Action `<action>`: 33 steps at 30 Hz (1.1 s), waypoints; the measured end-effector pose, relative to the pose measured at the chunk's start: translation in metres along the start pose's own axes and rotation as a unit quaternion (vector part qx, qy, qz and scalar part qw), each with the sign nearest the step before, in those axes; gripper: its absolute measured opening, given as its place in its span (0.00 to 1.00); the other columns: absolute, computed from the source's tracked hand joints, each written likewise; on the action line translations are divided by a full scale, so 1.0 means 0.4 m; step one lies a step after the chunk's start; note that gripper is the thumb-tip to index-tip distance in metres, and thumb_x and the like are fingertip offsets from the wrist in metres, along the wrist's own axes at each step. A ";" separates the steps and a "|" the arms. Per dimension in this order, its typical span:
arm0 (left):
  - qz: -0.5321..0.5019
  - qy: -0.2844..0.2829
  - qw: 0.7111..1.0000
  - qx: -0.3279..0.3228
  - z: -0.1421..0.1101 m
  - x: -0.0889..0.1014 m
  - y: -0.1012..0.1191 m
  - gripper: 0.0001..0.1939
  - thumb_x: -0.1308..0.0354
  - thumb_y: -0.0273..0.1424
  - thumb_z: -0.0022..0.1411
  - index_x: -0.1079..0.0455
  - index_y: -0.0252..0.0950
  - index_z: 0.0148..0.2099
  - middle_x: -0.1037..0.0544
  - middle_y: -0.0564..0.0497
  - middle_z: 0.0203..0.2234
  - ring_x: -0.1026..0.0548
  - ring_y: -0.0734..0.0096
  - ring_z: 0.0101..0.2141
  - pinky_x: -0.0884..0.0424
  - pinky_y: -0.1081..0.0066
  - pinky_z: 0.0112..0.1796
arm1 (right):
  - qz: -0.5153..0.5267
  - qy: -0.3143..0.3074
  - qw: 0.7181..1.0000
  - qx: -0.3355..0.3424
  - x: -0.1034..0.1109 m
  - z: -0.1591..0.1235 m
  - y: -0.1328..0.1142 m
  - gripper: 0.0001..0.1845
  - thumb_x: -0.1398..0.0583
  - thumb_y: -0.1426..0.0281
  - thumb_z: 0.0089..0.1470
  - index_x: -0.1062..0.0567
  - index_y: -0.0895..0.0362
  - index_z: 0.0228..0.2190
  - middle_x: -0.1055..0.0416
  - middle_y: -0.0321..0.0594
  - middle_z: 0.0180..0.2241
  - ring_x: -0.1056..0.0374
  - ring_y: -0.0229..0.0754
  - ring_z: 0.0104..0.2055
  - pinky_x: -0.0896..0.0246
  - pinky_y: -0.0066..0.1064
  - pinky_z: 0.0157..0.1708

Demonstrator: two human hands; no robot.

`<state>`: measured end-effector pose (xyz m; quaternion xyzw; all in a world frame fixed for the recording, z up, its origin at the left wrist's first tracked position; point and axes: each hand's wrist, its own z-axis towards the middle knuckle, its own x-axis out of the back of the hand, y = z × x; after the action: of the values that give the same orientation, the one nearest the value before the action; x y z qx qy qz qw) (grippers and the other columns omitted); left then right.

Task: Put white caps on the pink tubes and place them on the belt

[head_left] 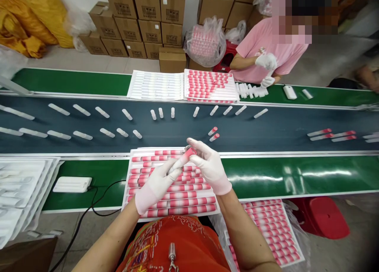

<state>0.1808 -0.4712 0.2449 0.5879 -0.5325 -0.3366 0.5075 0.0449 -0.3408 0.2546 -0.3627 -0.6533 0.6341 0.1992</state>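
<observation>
My left hand [160, 181], in a white glove with a pink cuff, is closed around the pale lower end of a red-and-white tube [187, 156]. My right hand [209, 165], gloved the same way, has its thumb and fingers at the tube's red upper end, index finger stretched past it. Both hands are over a white tray [126, 189] holding rows of pink-and-white tubes [189, 202]. Just beyond my right hand, a pair of red-ended tubes [214, 137] lies on the dark conveyor belt. The fingertips of my left hand are partly hidden behind the tube.
White tubes [108, 132] lie in two lines along the dark belt [166, 141]. Across it, a person in pink with white gloves [267, 61] works beside trays [157, 86]. A power bank [72, 184] with a cable lies left, near stacked trays [26, 193]. A red stool [328, 216] stands right.
</observation>
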 end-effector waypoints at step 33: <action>0.270 0.376 0.857 0.225 0.403 0.311 -0.382 0.44 0.32 0.36 0.54 0.45 0.31 0.69 0.36 0.29 0.61 0.33 0.37 0.60 0.34 0.47 0.58 | -0.435 0.224 0.869 -0.072 0.313 0.483 0.321 0.18 0.39 0.74 0.49 0.21 0.59 0.43 0.29 0.42 0.40 0.32 0.43 0.38 0.35 0.36 0.48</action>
<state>0.0991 -0.6425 0.0753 0.6010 -0.5001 0.1901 0.5938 -0.1483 -0.3906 0.0820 -0.1879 -0.7261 0.3364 0.5695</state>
